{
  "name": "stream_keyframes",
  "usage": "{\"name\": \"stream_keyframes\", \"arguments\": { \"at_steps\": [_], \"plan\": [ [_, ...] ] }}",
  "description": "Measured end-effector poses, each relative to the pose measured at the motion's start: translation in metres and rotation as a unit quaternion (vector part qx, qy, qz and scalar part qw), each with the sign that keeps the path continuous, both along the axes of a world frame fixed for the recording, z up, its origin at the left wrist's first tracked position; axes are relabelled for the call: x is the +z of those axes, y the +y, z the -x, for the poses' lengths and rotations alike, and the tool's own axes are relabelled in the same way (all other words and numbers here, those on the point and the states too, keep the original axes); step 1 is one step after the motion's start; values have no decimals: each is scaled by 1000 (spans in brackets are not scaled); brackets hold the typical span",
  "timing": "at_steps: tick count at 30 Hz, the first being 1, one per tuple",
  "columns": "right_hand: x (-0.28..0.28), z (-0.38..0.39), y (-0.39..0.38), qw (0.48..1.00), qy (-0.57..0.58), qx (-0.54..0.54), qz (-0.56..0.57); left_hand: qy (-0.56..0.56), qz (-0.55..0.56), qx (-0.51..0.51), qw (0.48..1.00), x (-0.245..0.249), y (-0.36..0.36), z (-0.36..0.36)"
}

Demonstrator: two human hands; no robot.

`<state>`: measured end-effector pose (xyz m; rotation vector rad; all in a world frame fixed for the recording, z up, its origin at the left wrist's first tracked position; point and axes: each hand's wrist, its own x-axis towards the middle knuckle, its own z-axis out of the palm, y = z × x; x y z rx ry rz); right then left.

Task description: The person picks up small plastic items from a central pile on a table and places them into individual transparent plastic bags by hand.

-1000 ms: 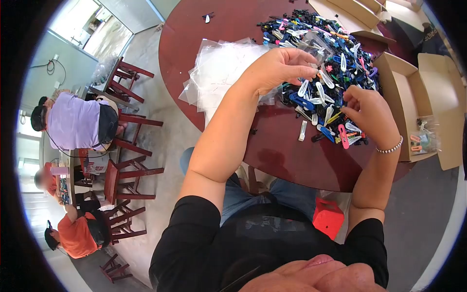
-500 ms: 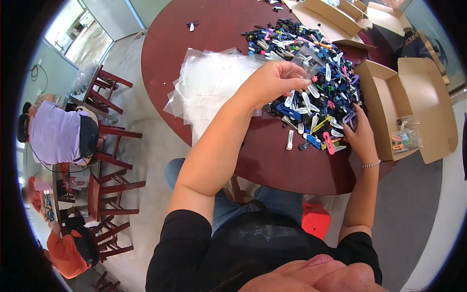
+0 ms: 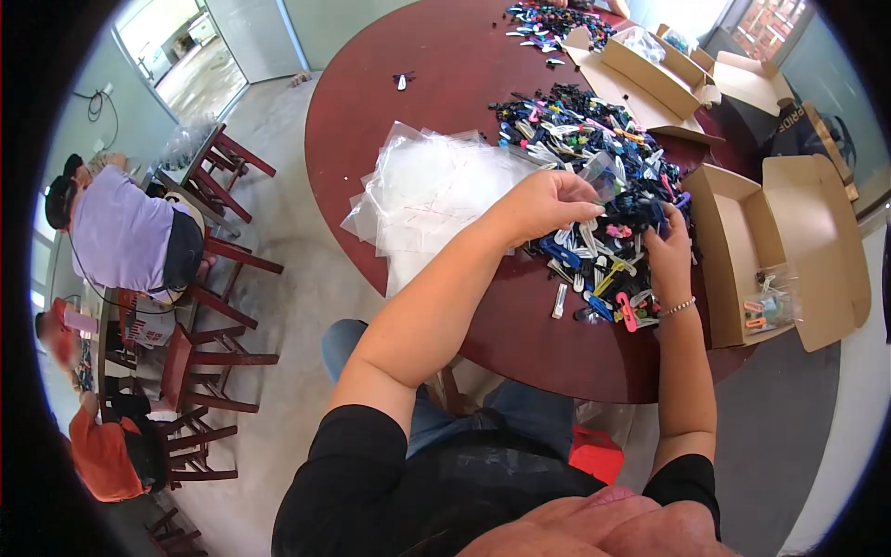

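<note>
A mixed pile of hair clips [image 3: 594, 139] in black, white, blue and other colours lies on the dark red round table [image 3: 501, 334]. Over the pile, my left hand [image 3: 557, 200] pinches a small clear plastic bag [image 3: 601, 173]. Close to its right, my right hand [image 3: 670, 251] has its fingers closed on a dark clip [image 3: 657, 215], partly hidden by the fingers. A loose stack of clear bags [image 3: 432, 190] lies left of the pile, beside my left forearm.
An open cardboard box [image 3: 742, 241] with a filled bag [image 3: 768, 302] stands at the right. More boxes [image 3: 650, 79] and a second clip pile [image 3: 561, 26] are at the back, near another person's hand. People sit at the left by stools [image 3: 209, 371].
My right hand has moved from the pile's right edge towards my left hand, its fingers closing on a dark clip. The camera view has shifted, showing more of the table's far side.
</note>
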<state>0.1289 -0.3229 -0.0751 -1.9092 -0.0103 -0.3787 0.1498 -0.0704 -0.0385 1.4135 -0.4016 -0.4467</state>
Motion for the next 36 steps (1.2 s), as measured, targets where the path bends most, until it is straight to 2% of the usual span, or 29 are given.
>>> {"name": "stream_keyframes", "arguments": {
  "at_steps": [5, 7, 9, 11, 12, 17, 20, 23, 25, 27, 28, 31, 36],
  "plan": [
    [21, -24, 20, 1000, -9, 9, 21, 7, 12, 12, 1000, -1, 2, -3],
    [29, -32, 27, 997, -5, 3, 76, 17, 13, 17, 1000, 1, 4, -3],
    [28, -44, 26, 987, -54, 0, 153, 28, 14, 20, 999, 2, 4, -3],
    [45, -42, 40, 980, -32, 13, 196, 20, 16, 34, 999, 3, 3, -3],
    [44, -48, 40, 972, -68, 15, 226, 17, 24, 45, 999, 4, 2, -1],
    [44, -62, 41, 958, -107, 20, 264, 24, 33, 44, 998, 5, 2, -2],
    [54, -53, 33, 945, -117, 107, 285, 14, 27, 61, 998, 4, 4, -5],
    [67, -31, 20, 947, -46, 141, 286, 11, 15, 73, 997, 3, 6, -6],
    [61, -23, 6, 954, -52, 150, 255, -7, 8, 72, 997, 3, 6, -6],
    [64, -11, -3, 957, 18, 94, 273, -6, -5, 81, 997, 4, 5, -4],
    [61, -10, -8, 973, 46, 90, 206, -14, -5, 91, 996, 4, 5, -4],
    [59, -11, -16, 986, 44, 87, 134, -22, -8, 101, 995, 8, 5, -1],
    [44, -19, -21, 987, 6, 104, 124, -35, -12, 89, 995, 17, 5, 5]
  ]
}}
